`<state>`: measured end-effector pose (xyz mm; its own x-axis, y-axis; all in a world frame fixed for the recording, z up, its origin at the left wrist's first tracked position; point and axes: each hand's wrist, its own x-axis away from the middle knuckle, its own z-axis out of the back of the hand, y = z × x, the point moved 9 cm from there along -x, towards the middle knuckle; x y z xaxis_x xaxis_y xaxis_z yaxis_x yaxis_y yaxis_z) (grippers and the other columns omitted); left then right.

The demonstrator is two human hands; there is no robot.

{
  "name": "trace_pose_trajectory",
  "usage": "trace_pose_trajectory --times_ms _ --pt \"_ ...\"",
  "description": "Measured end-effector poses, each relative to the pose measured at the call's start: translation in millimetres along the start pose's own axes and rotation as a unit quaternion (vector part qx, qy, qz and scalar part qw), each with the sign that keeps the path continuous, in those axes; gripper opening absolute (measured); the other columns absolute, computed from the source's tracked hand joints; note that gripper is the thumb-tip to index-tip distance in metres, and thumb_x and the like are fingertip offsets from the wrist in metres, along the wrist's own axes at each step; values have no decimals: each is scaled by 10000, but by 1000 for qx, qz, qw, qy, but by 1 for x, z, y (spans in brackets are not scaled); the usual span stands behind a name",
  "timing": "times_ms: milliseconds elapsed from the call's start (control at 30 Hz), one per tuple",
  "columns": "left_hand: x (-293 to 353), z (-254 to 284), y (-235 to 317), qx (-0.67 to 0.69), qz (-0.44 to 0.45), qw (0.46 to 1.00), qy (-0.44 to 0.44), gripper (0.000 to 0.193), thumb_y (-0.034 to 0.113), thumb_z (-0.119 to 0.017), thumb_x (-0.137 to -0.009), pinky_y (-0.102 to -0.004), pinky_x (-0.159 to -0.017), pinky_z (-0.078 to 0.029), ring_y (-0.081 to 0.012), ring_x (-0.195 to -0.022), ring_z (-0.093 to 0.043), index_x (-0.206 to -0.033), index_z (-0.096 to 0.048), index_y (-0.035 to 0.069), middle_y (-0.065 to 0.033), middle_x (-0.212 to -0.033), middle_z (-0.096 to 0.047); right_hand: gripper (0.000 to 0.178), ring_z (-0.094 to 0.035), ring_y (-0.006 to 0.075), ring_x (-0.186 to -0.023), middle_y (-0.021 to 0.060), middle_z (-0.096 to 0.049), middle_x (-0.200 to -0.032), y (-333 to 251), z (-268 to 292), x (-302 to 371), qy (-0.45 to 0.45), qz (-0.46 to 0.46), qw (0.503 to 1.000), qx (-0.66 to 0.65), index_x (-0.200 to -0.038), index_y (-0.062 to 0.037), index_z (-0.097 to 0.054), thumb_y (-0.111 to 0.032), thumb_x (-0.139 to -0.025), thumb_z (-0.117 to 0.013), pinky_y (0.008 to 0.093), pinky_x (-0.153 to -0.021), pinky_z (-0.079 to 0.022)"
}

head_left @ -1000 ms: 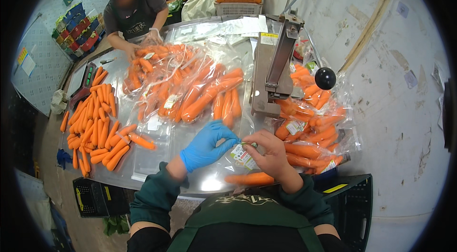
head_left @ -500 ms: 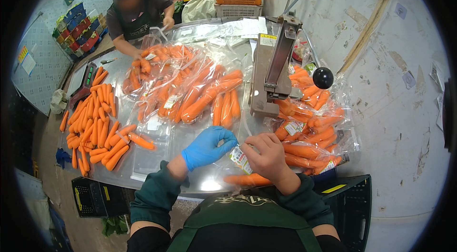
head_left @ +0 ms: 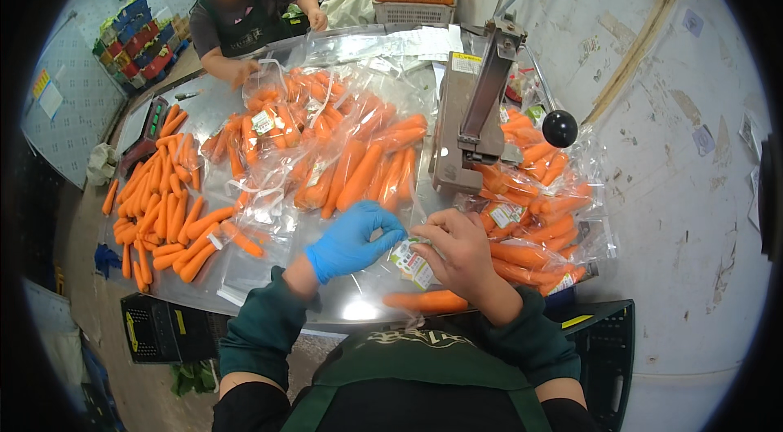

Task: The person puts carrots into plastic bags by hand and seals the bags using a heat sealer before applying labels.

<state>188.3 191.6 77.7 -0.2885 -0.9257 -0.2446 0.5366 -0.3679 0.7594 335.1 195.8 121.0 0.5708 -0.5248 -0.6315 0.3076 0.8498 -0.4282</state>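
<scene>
My left hand (head_left: 352,243), in a blue glove, pinches thumb against fingers at the top edge of a clear plastic bag. My bare right hand (head_left: 461,259) pinches the same edge just beside it. Below the fingertips hangs the bag's white and green label (head_left: 412,264). Carrots (head_left: 426,301) show at the bag's lower part, near the table's front edge; my right hand and forearm hide some of it. Just beyond my hands lie filled carrot bags (head_left: 355,175), and a brown lever press (head_left: 469,118) stands behind my right hand.
Loose carrots (head_left: 159,212) are heaped at the left, by a scale (head_left: 151,126). More bagged carrots (head_left: 530,220) crowd the right side against the wall. Across the metal table stands a co-worker (head_left: 245,20). Dark crates (head_left: 167,330) sit below the front edge.
The co-worker's hands have shifted and the bags near them have moved, with a labelled bag now toward the far left. My two hands keep their pinch, nearly still.
</scene>
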Motion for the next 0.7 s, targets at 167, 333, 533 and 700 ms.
trace_pose_trajectory --times_ms 167,333,533,700 --pt "0 -1 -1 13 -27 999 17 87 142 -687 -883 -375 -787 -476 -286 -838 -603 -927 -697 68 -92 -880 -667 181 -579 190 -769 -1 -599 -828 -2 -5 1 3 32 999 31 -883 -112 -683 -96 -724 -768 338 -709 -379" --pt "1 -8 -15 79 22 997 -14 136 163 -674 -903 -363 -802 -501 -253 -887 -636 -986 -697 57 -96 -946 -689 188 -584 181 -738 -3 -598 -814 -16 -4 3 20 96 991 96 -860 -101 -667 -53 -687 -722 338 -743 -408" --pt "-1 -12 -31 203 109 964 -133 359 311 -582 -991 -309 -788 -517 -166 -942 -646 -1237 -660 61 -100 -1093 -705 209 -597 175 -721 4 -621 -855 -11 -2 7 23 126 985 111 -865 -84 -650 -40 -661 -645 334 -763 -426" --pt "3 -34 -39 228 152 918 -287 350 296 -622 -973 -262 -716 -503 -101 -850 -608 -1195 -677 31 -49 -1007 -699 217 -603 165 -774 11 -592 -877 -28 -3 6 -6 196 972 132 -916 -80 -631 -153 -711 -641 329 -801 -430"
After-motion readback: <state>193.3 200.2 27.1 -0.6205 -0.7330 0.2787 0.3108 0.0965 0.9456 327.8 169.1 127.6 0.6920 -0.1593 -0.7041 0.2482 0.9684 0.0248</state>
